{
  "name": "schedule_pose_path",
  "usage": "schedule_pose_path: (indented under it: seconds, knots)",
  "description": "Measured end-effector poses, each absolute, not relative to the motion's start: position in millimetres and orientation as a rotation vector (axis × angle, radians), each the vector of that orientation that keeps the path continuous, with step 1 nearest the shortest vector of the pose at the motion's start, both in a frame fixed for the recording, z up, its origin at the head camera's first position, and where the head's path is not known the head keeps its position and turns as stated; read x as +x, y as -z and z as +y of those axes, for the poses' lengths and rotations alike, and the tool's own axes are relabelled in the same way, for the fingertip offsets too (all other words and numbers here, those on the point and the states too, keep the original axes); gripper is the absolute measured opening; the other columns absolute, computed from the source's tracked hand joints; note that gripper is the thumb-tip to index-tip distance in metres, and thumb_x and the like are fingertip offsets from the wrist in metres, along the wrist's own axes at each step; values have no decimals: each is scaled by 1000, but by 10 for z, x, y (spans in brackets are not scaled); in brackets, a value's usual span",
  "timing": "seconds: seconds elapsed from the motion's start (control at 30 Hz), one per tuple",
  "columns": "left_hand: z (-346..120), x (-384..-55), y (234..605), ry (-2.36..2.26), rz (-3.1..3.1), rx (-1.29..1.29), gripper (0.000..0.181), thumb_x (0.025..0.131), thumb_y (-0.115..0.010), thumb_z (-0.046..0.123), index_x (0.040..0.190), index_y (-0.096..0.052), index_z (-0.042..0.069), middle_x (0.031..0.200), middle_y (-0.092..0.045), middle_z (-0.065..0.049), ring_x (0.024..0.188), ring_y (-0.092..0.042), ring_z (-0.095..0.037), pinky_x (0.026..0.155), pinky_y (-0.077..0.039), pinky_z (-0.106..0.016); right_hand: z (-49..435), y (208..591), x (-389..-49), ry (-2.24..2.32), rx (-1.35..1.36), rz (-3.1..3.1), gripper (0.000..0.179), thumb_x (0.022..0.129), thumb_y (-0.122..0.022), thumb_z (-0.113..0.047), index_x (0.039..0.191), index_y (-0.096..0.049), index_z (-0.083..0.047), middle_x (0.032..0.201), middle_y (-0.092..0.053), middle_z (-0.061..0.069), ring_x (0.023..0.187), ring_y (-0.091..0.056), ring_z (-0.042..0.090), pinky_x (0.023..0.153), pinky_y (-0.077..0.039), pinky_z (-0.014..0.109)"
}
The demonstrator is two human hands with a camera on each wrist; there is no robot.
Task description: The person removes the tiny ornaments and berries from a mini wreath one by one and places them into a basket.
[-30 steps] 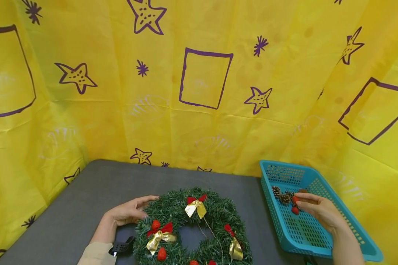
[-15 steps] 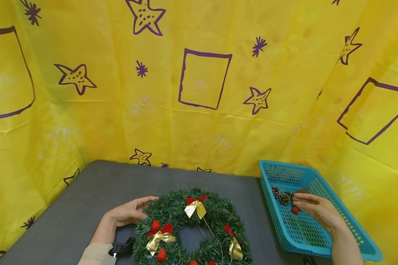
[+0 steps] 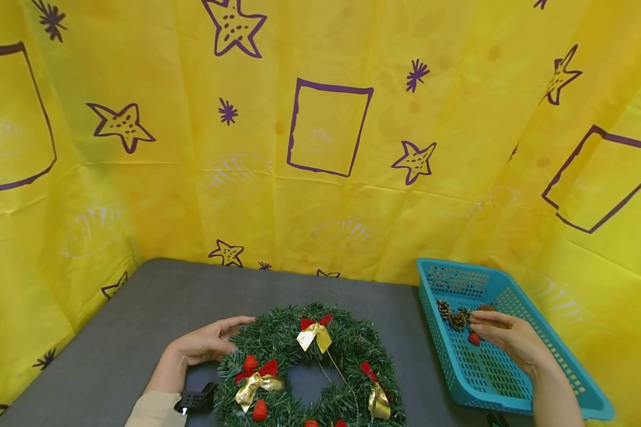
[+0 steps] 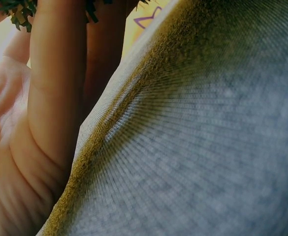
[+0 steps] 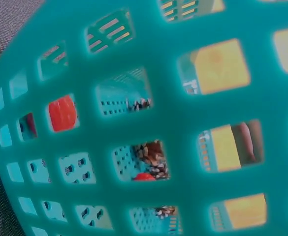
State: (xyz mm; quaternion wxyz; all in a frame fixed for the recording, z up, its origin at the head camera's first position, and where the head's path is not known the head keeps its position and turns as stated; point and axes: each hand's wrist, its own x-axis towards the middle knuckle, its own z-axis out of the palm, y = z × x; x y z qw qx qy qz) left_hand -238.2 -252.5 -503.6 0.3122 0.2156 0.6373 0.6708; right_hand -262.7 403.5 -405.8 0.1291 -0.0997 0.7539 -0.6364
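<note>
Round green tinsel wreath (image 3: 355, 350) on a dark grey desk (image 3: 187, 296), cut off by the lower edge of the head view. On the wreath, at least three gold bows (image 3: 315, 337) with red tops, plus several red berries (image 3: 260, 410). At the wreath's left edge, left hand (image 3: 208, 342) with thumb and fingers spread apart, fingertips against the greenery; black band (image 3: 194, 399) and beige sleeve (image 3: 157, 410) at that wrist. Right of the wreath, turquoise slotted basket (image 3: 446, 356), with pine cones (image 3: 457, 321) and a loose red berry (image 3: 474, 338) inside. Also right of the wreath, over the basket, right hand (image 3: 515, 342), fingers close together and bent; impossible to tell about any pinching, with the thumb tip hidden.

Only in the right wrist view: basket wall up close, in the way of nearly everything, with cone scales, patches of red and a sliver of finger visible through the holes. Only in the left wrist view: blurred, ribbed grey fabric (image 4: 198, 137) with a mustard edge, across much of the frame, beside fingers and strands of tinsel. Behind the wreath, yellow cloth (image 3: 181, 196) with purple stars and four-sided outlines.
</note>
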Motion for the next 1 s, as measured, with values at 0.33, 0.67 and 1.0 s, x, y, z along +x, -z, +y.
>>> schedule_pose_path:
  seconds: [0.33, 0.67, 1.0]
  knots:
    - [-2523, -2380, 5022, -1769, 1680, 569, 63, 98, -55, 9, 154, -33, 24, 160, 21, -32, 141, -30, -26, 68, -45, -22, 4004, 4026, -2621, 1883, -382, 2138, 34, 101, -50, -2, 121, -68, -23, 111, -72, -17, 103, -70, 2, 92, -54, 18]
    - [-2521, -2375, 5035, -1765, 1703, 553, 64, 98, -55, 10, 156, -31, 21, 160, 19, -32, 149, -8, -41, 73, -46, -24, 3855, 3933, -2553, 1832, -440, 2178, 33, 100, -53, -4, 127, -66, -17, 114, -72, -17, 105, -70, 2, 92, -55, 20]
    - [-2514, -2376, 5040, -1773, 1696, 565, 65, 97, -56, 9, 156, -30, 20, 160, 20, -31, 142, 28, -51, 78, -48, -23, 3599, 3769, -2463, 1720, -461, 2293, 31, 99, -57, -7, 128, -63, -14, 114, -71, -18, 106, -69, 2, 90, -56, 21]
